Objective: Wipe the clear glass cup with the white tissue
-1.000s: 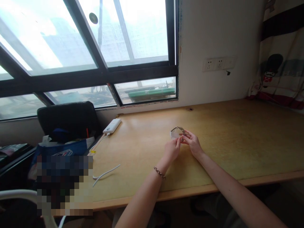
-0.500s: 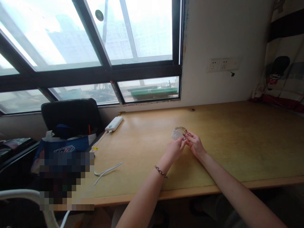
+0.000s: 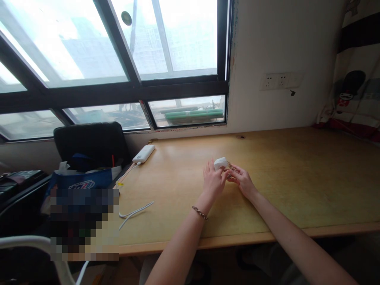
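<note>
Both hands meet above the middle of the table. My left hand [image 3: 214,179] has some fingers raised and spread, while its thumb and a finger close on a small white piece [image 3: 220,162] of a material I cannot make out. My right hand [image 3: 242,181] pinches thin, dark-gold metal hoops [image 3: 229,166] beside the white piece. The hoops look attached to it or touching it; the join is hidden by fingers. A braided bracelet [image 3: 200,212] circles my left wrist.
The wooden table [image 3: 297,178] stretches beneath both arms. A white power bank [image 3: 144,154] lies at its left edge, plugged into a cable. Another white cable [image 3: 136,209] lies nearer me. A black chair [image 3: 92,140] and a blue bag [image 3: 80,182] stand left.
The white piece has turned and sits more upright, and less of the hoops shows. My left hand has shifted slightly left, with its fingers now lifted and spread. My right hand has barely moved.
</note>
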`<state>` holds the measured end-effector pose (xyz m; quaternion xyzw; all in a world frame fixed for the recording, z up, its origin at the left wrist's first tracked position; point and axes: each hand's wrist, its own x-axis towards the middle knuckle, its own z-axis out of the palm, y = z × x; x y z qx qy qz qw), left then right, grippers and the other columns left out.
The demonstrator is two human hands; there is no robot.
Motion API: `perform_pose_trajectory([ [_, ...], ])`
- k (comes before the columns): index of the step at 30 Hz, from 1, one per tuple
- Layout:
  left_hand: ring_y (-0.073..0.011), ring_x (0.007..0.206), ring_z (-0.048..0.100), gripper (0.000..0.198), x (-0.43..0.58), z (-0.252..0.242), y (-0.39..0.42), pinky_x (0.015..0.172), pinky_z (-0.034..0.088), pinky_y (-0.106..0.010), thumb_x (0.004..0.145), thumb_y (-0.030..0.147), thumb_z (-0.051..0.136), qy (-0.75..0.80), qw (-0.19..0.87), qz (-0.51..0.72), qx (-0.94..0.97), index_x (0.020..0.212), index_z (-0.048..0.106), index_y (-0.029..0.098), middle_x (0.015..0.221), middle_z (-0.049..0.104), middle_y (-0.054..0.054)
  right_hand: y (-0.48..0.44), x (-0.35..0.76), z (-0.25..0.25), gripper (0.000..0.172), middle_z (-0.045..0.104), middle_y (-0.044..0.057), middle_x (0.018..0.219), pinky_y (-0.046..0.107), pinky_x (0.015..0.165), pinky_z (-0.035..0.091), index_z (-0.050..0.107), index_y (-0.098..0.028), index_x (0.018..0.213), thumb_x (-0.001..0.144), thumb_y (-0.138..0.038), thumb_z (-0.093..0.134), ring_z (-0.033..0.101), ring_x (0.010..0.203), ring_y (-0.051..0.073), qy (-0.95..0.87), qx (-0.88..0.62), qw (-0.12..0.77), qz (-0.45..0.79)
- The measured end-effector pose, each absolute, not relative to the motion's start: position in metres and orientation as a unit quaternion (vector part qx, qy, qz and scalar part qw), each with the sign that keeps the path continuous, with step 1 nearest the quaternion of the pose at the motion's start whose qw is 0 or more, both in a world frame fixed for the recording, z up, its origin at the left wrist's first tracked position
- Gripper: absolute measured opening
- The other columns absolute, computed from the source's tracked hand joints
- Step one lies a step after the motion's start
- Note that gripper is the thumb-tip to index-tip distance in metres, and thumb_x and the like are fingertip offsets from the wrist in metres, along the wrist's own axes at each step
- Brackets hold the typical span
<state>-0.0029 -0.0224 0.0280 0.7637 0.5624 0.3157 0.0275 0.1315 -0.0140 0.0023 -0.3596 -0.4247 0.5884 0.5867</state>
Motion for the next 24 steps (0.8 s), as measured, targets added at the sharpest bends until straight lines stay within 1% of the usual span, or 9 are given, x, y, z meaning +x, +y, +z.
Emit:
perform_pose_trajectory([
  [3, -0.0327, 0.130, 0.006, 0.034, -0.0010, 0.0254, -0.0226, 0.098, 0.016, -0.057, 0.083, 0.045, 0.038, 0.541, 0.041, 0.329, 0.773, 0.105, 0.060, 0.031, 0.143, 0.015, -0.003, -0.0138, 0.1322, 0.0009, 0.038, 0.064, 0.006, 0.098, 0.027, 0.063, 0.051, 0.058, -0.019, 0.104, 0.069, -0.030, 0.064, 0.061, 0.079, 0.016, -0.439, -0.363, 0.585, 0.578],
  [7, -0.0321, 0.130, 0.001, 0.031, 0.0011, 0.0246, -0.0247, 0.099, 0.013, -0.057, 0.083, 0.044, 0.038, 0.501, 0.048, 0.313, 0.805, 0.099, 0.063, 0.033, 0.145, 0.008, 0.004, -0.0137, 0.1338, 0.0009, 0.039, 0.064, 0.007, 0.099, 0.027, 0.064, 0.051, 0.058, -0.018, 0.105, 0.068, -0.030, 0.064, 0.061, 0.083, 0.018, -0.439, -0.357, 0.598, 0.568],
  [10, -0.0314, 0.131, 0.001, 0.031, 0.0022, 0.0264, -0.0265, 0.101, 0.010, -0.056, 0.083, 0.045, 0.038, 0.500, 0.026, 0.302, 0.811, 0.098, 0.064, 0.034, 0.144, 0.010, 0.006, -0.0136, 0.1345, 0.0025, 0.039, 0.064, 0.007, 0.098, 0.026, 0.063, 0.051, 0.058, -0.017, 0.105, 0.068, -0.029, 0.064, 0.061, 0.082, 0.018, -0.426, -0.357, 0.612, 0.562],
  [13, -0.0296, 0.131, 0.002, 0.035, 0.0030, 0.0282, -0.0279, 0.102, 0.007, -0.055, 0.084, 0.046, 0.036, 0.520, -0.014, 0.288, 0.804, 0.108, 0.058, 0.035, 0.144, 0.015, 0.004, -0.0122, 0.1351, 0.0033, 0.040, 0.064, 0.006, 0.100, 0.026, 0.063, 0.051, 0.058, -0.017, 0.104, 0.067, -0.029, 0.065, 0.062, 0.078, 0.016, -0.409, -0.365, 0.626, 0.555],
  [16, -0.0292, 0.131, 0.003, 0.041, 0.0029, 0.0293, -0.0282, 0.102, 0.008, -0.054, 0.083, 0.049, 0.034, 0.557, -0.040, 0.272, 0.784, 0.116, 0.052, 0.032, 0.143, 0.019, 0.000, -0.0103, 0.1356, 0.0020, 0.041, 0.064, 0.006, 0.099, 0.025, 0.061, 0.051, 0.057, -0.018, 0.105, 0.067, -0.030, 0.066, 0.062, 0.074, 0.015, -0.405, -0.378, 0.627, 0.548],
  [18, -0.0298, 0.131, 0.006, 0.043, 0.0023, 0.0296, -0.0277, 0.102, 0.010, -0.054, 0.083, 0.050, 0.032, 0.577, -0.046, 0.266, 0.771, 0.116, 0.052, 0.031, 0.141, 0.024, -0.003, -0.0093, 0.1355, 0.0003, 0.043, 0.066, 0.006, 0.094, 0.024, 0.058, 0.051, 0.056, -0.017, 0.105, 0.066, -0.030, 0.067, 0.062, 0.071, 0.014, -0.404, -0.390, 0.626, 0.541],
  [20, -0.0303, 0.129, 0.013, 0.044, 0.0017, 0.0297, -0.0269, 0.100, 0.015, -0.053, 0.084, 0.051, 0.030, 0.589, -0.045, 0.261, 0.764, 0.113, 0.054, 0.028, 0.137, 0.031, -0.006, -0.0087, 0.1352, -0.0014, 0.046, 0.066, 0.006, 0.091, 0.023, 0.055, 0.051, 0.055, -0.016, 0.106, 0.064, -0.030, 0.068, 0.062, 0.070, 0.015, -0.402, -0.402, 0.625, 0.534],
  [22, -0.0289, 0.121, 0.031, 0.046, 0.0016, 0.0291, -0.0259, 0.096, 0.025, -0.048, 0.085, 0.050, 0.027, 0.594, -0.020, 0.252, 0.764, 0.108, 0.058, 0.025, 0.125, 0.045, -0.010, -0.0082, 0.1349, -0.0024, 0.048, 0.066, 0.007, 0.091, 0.024, 0.054, 0.051, 0.054, -0.015, 0.107, 0.064, -0.030, 0.068, 0.063, 0.071, 0.016, -0.403, -0.409, 0.628, 0.525],
  [24, -0.0241, 0.101, 0.051, 0.049, 0.0021, 0.0279, -0.0250, 0.085, 0.037, -0.038, 0.086, 0.050, 0.023, 0.588, 0.036, 0.238, 0.772, 0.102, 0.060, 0.023, 0.105, 0.059, -0.011, -0.0078, 0.1349, -0.0027, 0.051, 0.066, 0.007, 0.093, 0.025, 0.056, 0.052, 0.052, -0.014, 0.109, 0.064, -0.031, 0.068, 0.063, 0.076, 0.018, -0.407, -0.410, 0.635, 0.513],
])
